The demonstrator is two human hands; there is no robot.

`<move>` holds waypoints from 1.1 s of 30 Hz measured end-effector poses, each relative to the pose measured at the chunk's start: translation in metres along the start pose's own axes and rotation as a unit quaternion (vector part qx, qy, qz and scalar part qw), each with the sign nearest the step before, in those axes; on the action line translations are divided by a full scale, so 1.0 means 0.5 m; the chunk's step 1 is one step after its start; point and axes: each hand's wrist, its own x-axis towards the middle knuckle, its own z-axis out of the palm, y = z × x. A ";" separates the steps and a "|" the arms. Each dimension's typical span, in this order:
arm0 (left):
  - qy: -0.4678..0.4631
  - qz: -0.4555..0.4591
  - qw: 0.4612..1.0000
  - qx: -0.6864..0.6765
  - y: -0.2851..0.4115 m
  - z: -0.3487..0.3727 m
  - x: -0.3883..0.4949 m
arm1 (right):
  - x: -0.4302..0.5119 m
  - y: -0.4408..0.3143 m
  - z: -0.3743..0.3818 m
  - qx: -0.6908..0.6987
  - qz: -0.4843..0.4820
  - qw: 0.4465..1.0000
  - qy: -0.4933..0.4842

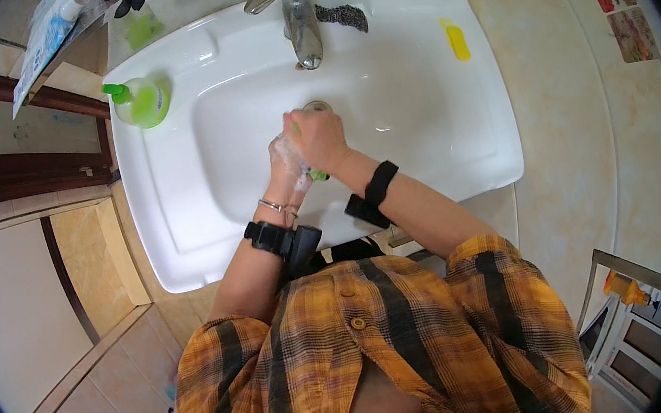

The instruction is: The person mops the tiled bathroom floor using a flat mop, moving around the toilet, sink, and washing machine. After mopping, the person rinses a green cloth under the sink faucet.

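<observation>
Both hands meet over the white ceramic washbasin (417, 109), just in front of the drain (317, 106). White lather coats the back of my left hand (285, 153). My right hand (320, 136) is curled against it. A small green object (318, 174) is held between the two hands; parts of it show at the wrist side and near the right fingers. The rest is covered, so its kind is unclear. A chrome single-lever faucet (304, 30) stands beyond the hands, and I see no stream of water from it.
A pump bottle of green liquid soap (141, 103) stands on the basin's left ledge. A dark mesh-like piece (342, 17) lies right of the faucet, and a yellow strip-like item (456, 40) farther right. A tube (47, 43) sits at upper left. A tiled wall (551, 86) borders the right.
</observation>
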 end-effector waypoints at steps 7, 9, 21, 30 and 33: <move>0.014 -0.015 0.993 0.121 0.072 0.053 -0.044 | 0.026 0.099 -0.024 0.012 0.117 0.992 -0.047; 0.026 -0.008 0.989 0.145 0.094 0.061 -0.057 | 0.029 0.113 -0.041 0.077 0.180 0.979 -0.062; -0.056 0.026 0.960 0.273 0.060 0.042 -0.050 | 0.008 0.085 -0.084 0.398 0.262 0.870 -0.125; 0.062 0.060 0.965 0.246 0.081 0.036 -0.042 | 0.009 0.131 -0.103 0.283 0.310 0.897 -0.142; -0.017 0.038 0.971 0.236 0.076 0.040 -0.041 | 0.013 0.127 -0.089 0.306 0.225 0.918 -0.115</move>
